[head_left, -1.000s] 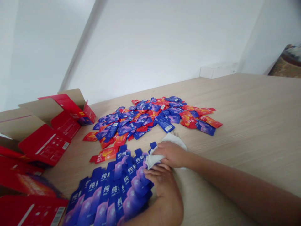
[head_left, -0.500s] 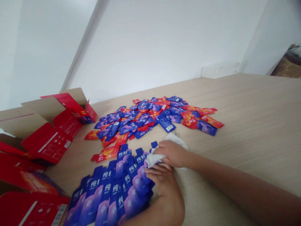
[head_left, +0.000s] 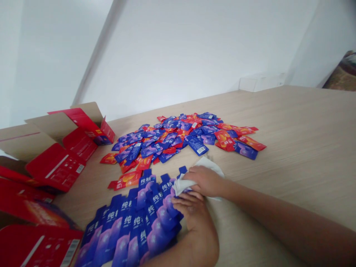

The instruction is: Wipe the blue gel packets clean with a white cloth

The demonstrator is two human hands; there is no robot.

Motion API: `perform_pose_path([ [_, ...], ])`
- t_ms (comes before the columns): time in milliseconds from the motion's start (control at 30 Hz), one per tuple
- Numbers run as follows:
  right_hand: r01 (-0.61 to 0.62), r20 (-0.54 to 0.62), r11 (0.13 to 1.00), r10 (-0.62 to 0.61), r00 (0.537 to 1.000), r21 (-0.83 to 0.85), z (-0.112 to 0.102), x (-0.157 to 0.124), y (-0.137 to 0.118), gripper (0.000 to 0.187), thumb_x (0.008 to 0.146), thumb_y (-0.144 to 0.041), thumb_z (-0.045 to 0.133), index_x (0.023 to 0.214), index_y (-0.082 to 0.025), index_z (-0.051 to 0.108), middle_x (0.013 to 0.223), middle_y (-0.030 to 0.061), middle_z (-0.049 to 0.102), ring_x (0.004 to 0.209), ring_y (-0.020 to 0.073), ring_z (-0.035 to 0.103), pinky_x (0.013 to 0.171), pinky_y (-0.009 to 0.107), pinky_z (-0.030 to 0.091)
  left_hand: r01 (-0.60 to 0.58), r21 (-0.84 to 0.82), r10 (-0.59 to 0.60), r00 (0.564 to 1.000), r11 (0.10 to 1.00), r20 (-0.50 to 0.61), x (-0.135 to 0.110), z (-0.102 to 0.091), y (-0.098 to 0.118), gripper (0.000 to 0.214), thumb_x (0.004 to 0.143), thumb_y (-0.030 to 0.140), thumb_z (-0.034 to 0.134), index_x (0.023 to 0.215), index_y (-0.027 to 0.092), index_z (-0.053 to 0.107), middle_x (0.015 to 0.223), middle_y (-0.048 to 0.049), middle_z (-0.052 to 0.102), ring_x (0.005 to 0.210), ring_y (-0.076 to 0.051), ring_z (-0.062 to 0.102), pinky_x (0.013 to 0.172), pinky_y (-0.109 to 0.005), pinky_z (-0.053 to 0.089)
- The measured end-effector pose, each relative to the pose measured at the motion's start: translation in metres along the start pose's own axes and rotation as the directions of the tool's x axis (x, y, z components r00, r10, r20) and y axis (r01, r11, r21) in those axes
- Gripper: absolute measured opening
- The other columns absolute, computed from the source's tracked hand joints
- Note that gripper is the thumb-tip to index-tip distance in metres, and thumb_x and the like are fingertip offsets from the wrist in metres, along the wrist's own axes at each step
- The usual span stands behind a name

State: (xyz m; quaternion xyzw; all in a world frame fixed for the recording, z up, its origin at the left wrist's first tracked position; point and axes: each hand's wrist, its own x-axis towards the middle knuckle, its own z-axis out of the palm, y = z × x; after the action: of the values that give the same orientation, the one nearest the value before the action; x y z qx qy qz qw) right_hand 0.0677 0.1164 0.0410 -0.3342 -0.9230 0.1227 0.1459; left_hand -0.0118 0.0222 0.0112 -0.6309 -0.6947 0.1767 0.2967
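Observation:
My right hand (head_left: 204,180) is closed around a crumpled white cloth (head_left: 210,164) that looks like a tissue or wipe. It presses a bunched corner against the top of a purple pouch (head_left: 172,204) at the right end of a fanned, overlapping layout. Just below, my left hand (head_left: 190,207) lies with fingers stretched flat across that same pouch, its fingertips pointing left. Blue-purple pouches (head_left: 128,220) with white lettering spread left of it in staggered rows, spouts pointing away from me. My left forearm hides part of the lower rows.
Behind the rows lies a loose heap of red and blue pouches (head_left: 167,139). A red-orange pouch (head_left: 129,180) rests between heap and rows. Opened red cartons (head_left: 58,167) line the left side of the wooden table (head_left: 278,148). A white box (head_left: 261,82) stands by the wall.

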Motion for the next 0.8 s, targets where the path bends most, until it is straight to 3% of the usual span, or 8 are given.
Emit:
perform_pose_path([
  [200,-0.168,-0.027,0.981,0.166,0.986,-0.097,-0.002,0.000,0.020,0.029,0.084,-0.027,0.054,0.112,-0.019,0.056,0.098,0.0082,0.058,0.094,0.0213,0.051,0.082,0.032,0.034,0.011,0.033,-0.010,1.000,0.999,-0.022,-0.001,0.002,0.001,0.033,0.078,-0.001,0.041,0.101,0.006,0.063,0.104,-0.0267,0.065,0.091,-0.036,0.064,0.072,-0.047,0.053],
  [367,-0.058,-0.129,0.997,0.052,0.990,-0.047,-0.010,-0.002,0.011,0.032,0.083,-0.026,0.053,0.115,-0.020,0.054,0.101,0.0075,0.057,0.097,0.0210,0.048,0.084,0.032,0.034,0.011,0.050,-0.010,1.000,0.999,-0.021,-0.002,0.005,0.003,0.032,0.078,0.001,0.042,0.101,0.006,0.063,0.105,-0.0266,0.065,0.091,-0.036,0.064,0.073,-0.049,0.053],
  [500,0.042,-0.007,0.999,-0.042,0.999,-0.006,-0.006,0.000,0.001,0.027,0.081,-0.026,0.057,0.107,-0.022,0.059,0.097,0.0060,0.058,0.092,0.0207,0.050,0.082,0.033,0.033,0.019,0.060,-0.016,0.999,0.998,-0.040,0.000,0.005,0.003,0.033,0.077,0.002,0.041,0.100,0.008,0.064,0.098,-0.0228,0.069,0.090,-0.036,0.064,0.072,-0.049,0.052],
  [700,-0.103,-0.014,0.992,0.103,0.995,-0.070,-0.003,0.000,0.018,0.025,0.083,-0.027,0.055,0.106,-0.021,0.060,0.094,0.0065,0.059,0.094,0.0216,0.051,0.080,0.033,0.031,0.043,0.103,-0.036,0.997,0.994,-0.067,0.000,0.008,0.006,0.029,0.078,0.003,0.043,0.097,0.010,0.064,0.102,-0.0234,0.067,0.089,-0.036,0.065,0.071,-0.047,0.052],
  [800,-0.099,-0.055,0.992,0.094,0.994,-0.084,-0.008,-0.002,0.018,0.028,0.083,-0.026,0.055,0.110,-0.021,0.058,0.094,0.0069,0.058,0.094,0.0214,0.049,0.080,0.033,0.030,0.041,0.103,-0.035,0.998,0.994,-0.058,-0.001,0.007,0.006,0.030,0.078,0.003,0.043,0.098,0.010,0.064,0.103,-0.0235,0.067,0.089,-0.035,0.064,0.072,-0.048,0.052],
])
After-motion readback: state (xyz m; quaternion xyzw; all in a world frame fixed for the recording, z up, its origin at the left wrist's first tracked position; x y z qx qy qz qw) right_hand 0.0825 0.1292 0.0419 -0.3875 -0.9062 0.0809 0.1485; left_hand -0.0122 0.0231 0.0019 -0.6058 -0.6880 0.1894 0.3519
